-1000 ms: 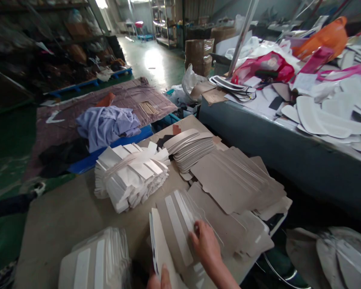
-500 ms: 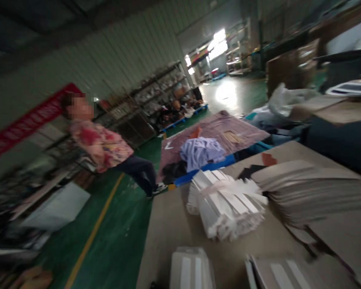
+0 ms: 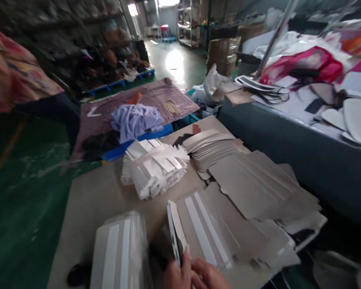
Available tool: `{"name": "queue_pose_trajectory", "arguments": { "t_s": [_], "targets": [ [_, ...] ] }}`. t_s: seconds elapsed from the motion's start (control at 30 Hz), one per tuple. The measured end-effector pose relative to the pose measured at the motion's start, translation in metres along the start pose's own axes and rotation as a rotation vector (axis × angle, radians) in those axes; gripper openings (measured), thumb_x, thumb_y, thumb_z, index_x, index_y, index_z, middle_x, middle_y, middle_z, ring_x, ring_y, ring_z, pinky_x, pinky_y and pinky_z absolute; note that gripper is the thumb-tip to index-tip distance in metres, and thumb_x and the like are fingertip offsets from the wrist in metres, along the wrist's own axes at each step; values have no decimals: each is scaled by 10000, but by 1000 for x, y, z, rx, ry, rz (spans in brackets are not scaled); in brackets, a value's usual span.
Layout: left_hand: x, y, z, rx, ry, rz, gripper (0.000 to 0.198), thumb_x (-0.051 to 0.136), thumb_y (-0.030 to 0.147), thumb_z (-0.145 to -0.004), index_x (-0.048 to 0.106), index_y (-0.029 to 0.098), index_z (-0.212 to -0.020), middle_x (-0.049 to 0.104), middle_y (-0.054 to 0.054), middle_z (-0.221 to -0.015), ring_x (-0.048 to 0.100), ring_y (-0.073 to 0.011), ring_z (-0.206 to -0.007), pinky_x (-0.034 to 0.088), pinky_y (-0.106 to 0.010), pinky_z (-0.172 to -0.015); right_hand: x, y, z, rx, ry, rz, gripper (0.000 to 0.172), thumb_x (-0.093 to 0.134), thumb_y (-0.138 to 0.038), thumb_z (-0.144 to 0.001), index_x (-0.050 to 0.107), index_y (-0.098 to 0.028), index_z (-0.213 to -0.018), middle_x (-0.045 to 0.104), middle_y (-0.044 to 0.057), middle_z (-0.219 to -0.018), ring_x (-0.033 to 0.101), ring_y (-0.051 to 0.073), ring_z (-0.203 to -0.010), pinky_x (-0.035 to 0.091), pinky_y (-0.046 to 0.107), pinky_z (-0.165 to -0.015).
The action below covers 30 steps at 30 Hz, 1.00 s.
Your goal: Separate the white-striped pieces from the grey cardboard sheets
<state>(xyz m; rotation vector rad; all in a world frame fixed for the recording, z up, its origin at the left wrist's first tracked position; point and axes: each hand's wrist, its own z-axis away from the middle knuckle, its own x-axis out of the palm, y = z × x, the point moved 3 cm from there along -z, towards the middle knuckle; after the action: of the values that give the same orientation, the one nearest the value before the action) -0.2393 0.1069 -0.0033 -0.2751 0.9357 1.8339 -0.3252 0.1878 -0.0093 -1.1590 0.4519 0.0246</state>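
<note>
My left hand (image 3: 177, 273) is at the bottom edge, its thumb and fingers closed on the lower end of a thin grey-beige board piece (image 3: 177, 226) that stands on edge. My right hand (image 3: 209, 275) is right beside it, fingers curled together; what they hold, if anything, is hidden. Just beyond the hands lies a flat board panel with two white strips (image 3: 200, 228). Left of them stands a stack of similar striped panels (image 3: 116, 249), blurred at its right side. A tied bundle of white strips (image 3: 155, 166) sits farther back on the table.
Loose grey-beige boards (image 3: 258, 184) and a fanned pile of curved boards (image 3: 210, 146) cover the table's right side. A dark object (image 3: 78, 275) is near the left stack. Beyond are a cloth-covered pallet (image 3: 93, 114), a blue-grey bench (image 3: 289, 148) and a person (image 3: 27, 72).
The view has swung right and down, so the person now stands at the left edge. Both my hands have come into view at the bottom, the left one on a board piece.
</note>
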Motion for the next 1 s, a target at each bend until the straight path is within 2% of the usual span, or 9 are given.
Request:
{"name": "queue_pose_trajectory", "arguments": {
  "t_s": [0.07, 0.17, 0.3, 0.47, 0.6, 0.7, 0.8, 0.9, 1.0],
  "targets": [
    [-2, 0, -2, 12, -13, -51, 571, 292, 542, -796, 664, 110, -804, 704, -198, -828, 634, -306, -936, 474, -296, -709, -18, 13, 4, 100, 57, 104, 252, 428, -315, -891, 643, -238, -999, 665, 54, -947, 611, 191, -891, 470, 274, -784],
    [-10, 2, -8, 2, 56, -108, 504, 317, 445, -795, 652, 90, -921, 694, -199, -927, 604, -299, -1012, 471, -284, -754, -44, 26, -2, 371, 293, 438, 294, 452, -244, -868, 590, -142, -1106, 609, 148, -1068, 555, 278, -1005, 435, 379, -853],
    [-10, 3, -8, -18, 94, -142, 493, 333, 426, -782, 657, 82, -924, 696, -204, -902, 618, -321, -974, 475, -312, -754, -48, 25, -11, 476, 310, 652, 342, 538, -167, -794, 569, -89, -1125, 599, 176, -1035, 556, 301, -962, 451, 380, -784],
    [-7, 1, -8, -29, 56, -134, 525, 303, 443, -788, 665, 81, -903, 689, -216, -919, 605, -336, -995, 465, -332, -774, -40, 18, -11, 443, 301, 689, 374, 502, -165, -809, 551, -113, -1176, 587, 165, -1117, 546, 304, -1002, 447, 407, -821],
    [-8, 3, -8, -50, -35, -160, 600, 222, 437, -807, 616, 32, -1008, 637, -260, -1042, 537, -365, -1095, 426, -368, -843, -36, 17, -7, 370, 361, 653, 410, 483, -133, -791, 532, -114, -1197, 572, 170, -1167, 523, 309, -1063, 446, 417, -853],
    [-10, 6, -5, -80, -69, -182, 631, 195, 437, -813, 599, 3, -1031, 631, -278, -1036, 534, -380, -1091, 415, -387, -860, -35, 16, -3, 293, 433, 515, 352, 472, -179, -791, 554, -151, -1133, 598, 145, -1122, 554, 276, -1031, 459, 384, -847],
    [-10, 7, -4, -80, -66, -153, 611, 228, 430, -812, 567, 13, -1101, 641, -249, -1043, 539, -351, -1094, 425, -365, -860, -31, 13, -1, 277, 471, 295, 268, 424, -250, -833, 558, -163, -1049, 645, 112, -977, 623, 213, -874, 494, 293, -738],
    [-10, 8, -3, -11, -59, -97, 633, 229, 484, -814, 545, 39, -1136, 635, -217, -1087, 524, -313, -1124, 434, -331, -858, -18, -1, -1, 219, 430, 203, 228, 384, -297, -878, 582, -203, -941, 655, 64, -853, 633, 178, -755, 477, 243, -667],
    [-12, 11, 0, 43, -66, -56, 697, 223, 593, -786, 590, 61, -1047, 670, -206, -1011, 572, -312, -1063, 458, -327, -810, 1, -18, 1, 186, 299, 246, 199, 407, -244, -872, 605, -247, -871, 643, 29, -810, 630, 159, -720, 452, 208, -626]
  ]
}}
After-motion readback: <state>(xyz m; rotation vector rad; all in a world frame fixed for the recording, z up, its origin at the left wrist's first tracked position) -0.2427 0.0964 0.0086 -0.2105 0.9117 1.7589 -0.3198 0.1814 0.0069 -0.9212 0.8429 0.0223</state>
